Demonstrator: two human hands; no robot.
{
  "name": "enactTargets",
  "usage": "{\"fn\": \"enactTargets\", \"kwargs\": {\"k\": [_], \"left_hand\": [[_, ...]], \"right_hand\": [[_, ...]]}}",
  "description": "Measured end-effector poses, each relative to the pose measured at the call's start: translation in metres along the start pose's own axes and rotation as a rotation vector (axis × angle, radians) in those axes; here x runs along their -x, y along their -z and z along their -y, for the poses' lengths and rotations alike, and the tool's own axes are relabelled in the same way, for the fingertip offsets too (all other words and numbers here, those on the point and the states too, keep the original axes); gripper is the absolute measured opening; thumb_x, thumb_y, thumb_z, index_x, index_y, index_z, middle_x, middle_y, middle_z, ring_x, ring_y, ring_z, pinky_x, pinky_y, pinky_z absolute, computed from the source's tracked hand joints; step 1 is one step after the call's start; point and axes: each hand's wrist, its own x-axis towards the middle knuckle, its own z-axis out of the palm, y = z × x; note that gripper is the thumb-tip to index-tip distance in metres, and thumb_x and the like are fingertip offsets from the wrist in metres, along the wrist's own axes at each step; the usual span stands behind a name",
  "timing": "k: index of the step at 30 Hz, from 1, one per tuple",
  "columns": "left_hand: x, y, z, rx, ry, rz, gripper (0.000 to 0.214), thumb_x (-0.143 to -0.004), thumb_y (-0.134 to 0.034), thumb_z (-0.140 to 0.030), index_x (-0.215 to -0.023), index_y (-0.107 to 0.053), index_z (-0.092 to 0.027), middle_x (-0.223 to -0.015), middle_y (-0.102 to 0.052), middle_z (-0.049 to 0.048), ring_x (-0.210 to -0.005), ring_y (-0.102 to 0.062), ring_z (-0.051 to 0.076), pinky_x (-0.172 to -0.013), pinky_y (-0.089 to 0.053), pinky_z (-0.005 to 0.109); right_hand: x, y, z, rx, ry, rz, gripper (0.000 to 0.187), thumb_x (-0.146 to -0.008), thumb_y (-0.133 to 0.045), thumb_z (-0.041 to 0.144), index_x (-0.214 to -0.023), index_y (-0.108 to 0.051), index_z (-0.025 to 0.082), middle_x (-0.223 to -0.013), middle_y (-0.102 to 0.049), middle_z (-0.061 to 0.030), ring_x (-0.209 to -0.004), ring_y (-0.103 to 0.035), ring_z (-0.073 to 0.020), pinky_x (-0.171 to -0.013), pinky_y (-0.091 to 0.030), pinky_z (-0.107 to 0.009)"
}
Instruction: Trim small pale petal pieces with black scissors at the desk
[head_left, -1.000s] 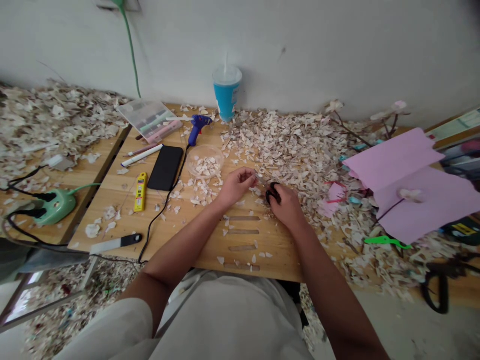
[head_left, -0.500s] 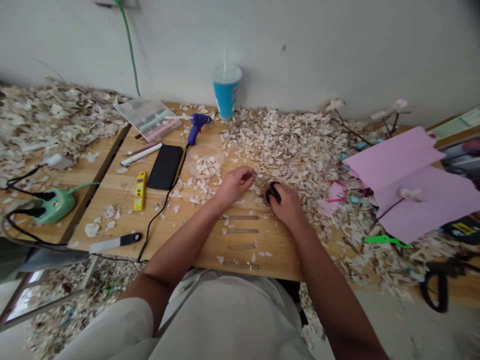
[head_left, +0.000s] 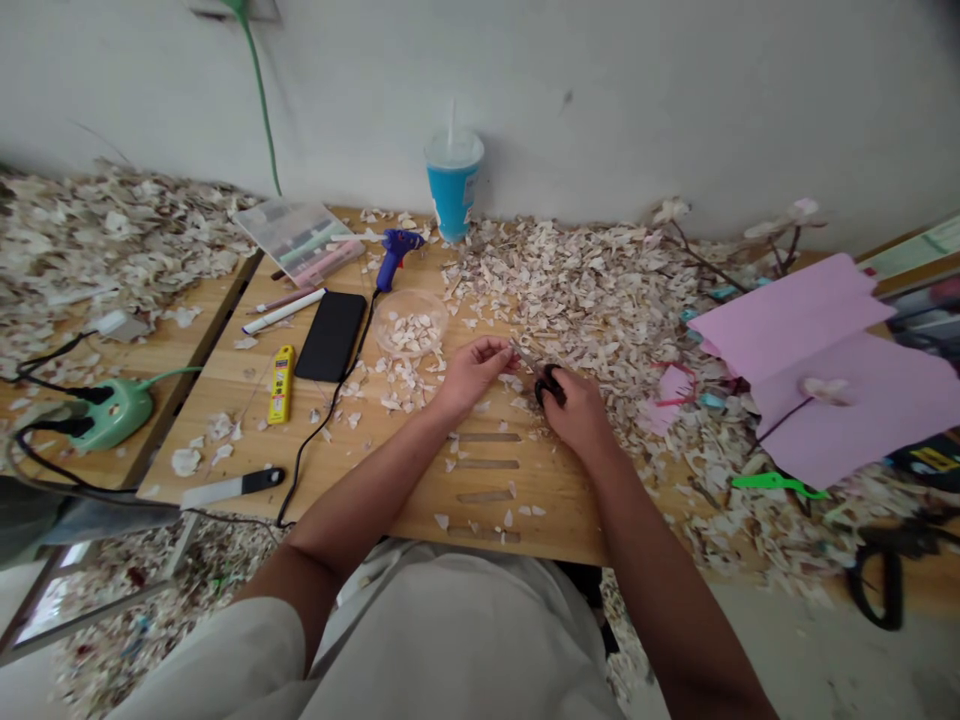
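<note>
In my right hand (head_left: 576,412) is a pair of black-handled scissors (head_left: 551,385), its blades pointing up and left toward my other hand. My left hand (head_left: 478,372) is pinched near the blade tips; a small pale flake seems to be between the fingertips, too small to make out surely. Just left of that hand, a clear round bowl (head_left: 380,335) holds several cream petal-like pieces. Behind both hands spreads a heap of dry, pale flakes (head_left: 585,280), and more lie loose on the wooden table (head_left: 420,495).
A blue cup (head_left: 453,198) and a blue glue gun (head_left: 394,258) stand at the back. To the left lie a black phone (head_left: 330,337), a yellow box (head_left: 280,386), a knife-like tool (head_left: 232,486) and a green power strip (head_left: 120,412). Pink paper (head_left: 795,310) covers the right side.
My left hand has shifted slightly, its fingers still pinched by the blade tips. The scissors have turned a little in my right hand, which stays nearly in place.
</note>
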Motion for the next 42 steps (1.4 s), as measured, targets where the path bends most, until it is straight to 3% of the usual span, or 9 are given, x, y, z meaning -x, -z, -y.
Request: {"fn": "enactTargets", "kwargs": {"k": [5,13,16,19,22,26,29,35,42], "left_hand": [[-0.005,0.007,-0.004,-0.196,-0.099,0.018,0.018,-0.076,-0.071,-0.031,-0.080,-0.063,-0.016,-0.070,-0.065,0.0009,-0.066,-0.059,0.010,-0.071,-0.048,0.025],[-0.002,0.015,-0.014,-0.589,-0.239,-0.022,0.010,-0.079,-0.067,-0.026,-0.084,-0.068,-0.018,-0.079,-0.067,0.0035,-0.071,-0.058,0.013,-0.072,-0.046,0.026],[0.000,0.014,-0.018,-0.622,-0.285,-0.057,0.006,-0.077,-0.069,-0.025,-0.080,-0.068,-0.019,-0.077,-0.067,0.0035,-0.072,-0.057,0.014,-0.075,-0.046,0.027],[-0.001,0.010,-0.015,-0.428,-0.152,-0.065,0.011,-0.075,-0.073,-0.026,-0.079,-0.066,-0.018,-0.074,-0.067,0.0034,-0.069,-0.060,0.013,-0.074,-0.049,0.029],[0.000,0.006,-0.011,-0.042,0.065,-0.060,0.020,-0.076,-0.075,-0.027,-0.081,-0.061,-0.016,-0.076,-0.070,0.0051,-0.072,-0.067,0.016,-0.078,-0.053,0.034],[0.005,0.002,-0.012,0.271,0.211,-0.036,0.020,-0.076,-0.077,-0.022,-0.082,-0.059,-0.014,-0.088,-0.074,0.0102,-0.086,-0.072,0.020,-0.089,-0.054,0.037],[0.005,0.003,-0.012,0.336,0.260,-0.051,0.015,-0.079,-0.074,-0.023,-0.082,-0.063,-0.013,-0.092,-0.074,0.0115,-0.088,-0.072,0.019,-0.088,-0.055,0.034],[0.001,0.006,-0.001,0.340,0.297,-0.141,0.016,-0.076,-0.077,-0.023,-0.076,-0.066,-0.012,-0.069,-0.067,0.0024,-0.064,-0.063,0.009,-0.072,-0.053,0.024],[0.004,0.000,0.002,0.359,0.310,-0.120,0.011,-0.076,-0.077,-0.015,-0.079,-0.066,-0.012,-0.075,-0.069,0.0034,-0.068,-0.065,0.010,-0.076,-0.054,0.026]], "right_hand": [[0.001,0.000,-0.001,0.051,0.026,-0.003,0.020,-0.086,-0.049,0.028,-0.098,-0.062,0.018,-0.094,-0.069,-0.0120,-0.089,-0.061,-0.0272,-0.084,-0.042,-0.042],[0.002,0.005,0.003,0.165,0.050,-0.024,0.018,-0.087,-0.049,0.027,-0.095,-0.062,0.019,-0.088,-0.068,-0.0114,-0.086,-0.058,-0.0266,-0.082,-0.040,-0.040],[0.002,0.009,0.002,0.188,0.025,-0.049,0.017,-0.086,-0.050,0.027,-0.093,-0.063,0.019,-0.085,-0.068,-0.0110,-0.083,-0.059,-0.0260,-0.082,-0.040,-0.041],[0.001,0.011,-0.003,0.092,-0.058,-0.119,0.018,-0.085,-0.049,0.029,-0.091,-0.063,0.020,-0.082,-0.067,-0.0094,-0.076,-0.058,-0.0244,-0.076,-0.043,-0.039],[0.000,0.012,-0.005,-0.030,-0.143,-0.196,0.019,-0.085,-0.047,0.032,-0.090,-0.061,0.021,-0.078,-0.065,-0.0072,-0.070,-0.056,-0.0227,-0.069,-0.044,-0.036],[0.000,0.010,-0.001,-0.003,-0.093,-0.201,0.017,-0.084,-0.052,0.035,-0.092,-0.058,0.021,-0.084,-0.063,-0.0093,-0.079,-0.056,-0.0253,-0.075,-0.044,-0.038],[-0.001,0.006,0.002,0.040,-0.014,-0.156,0.017,-0.085,-0.054,0.037,-0.091,-0.056,0.021,-0.083,-0.062,-0.0089,-0.081,-0.056,-0.0256,-0.076,-0.044,-0.039],[-0.001,0.001,0.003,-0.023,0.003,-0.113,0.016,-0.087,-0.052,0.034,-0.092,-0.058,0.021,-0.086,-0.064,-0.0084,-0.082,-0.057,-0.0245,-0.077,-0.045,-0.038],[0.000,-0.005,0.006,-0.066,0.020,-0.126,0.019,-0.085,-0.054,0.033,-0.101,-0.056,0.022,-0.096,-0.064,-0.0096,-0.092,-0.058,-0.0262,-0.082,-0.048,-0.040]]}}
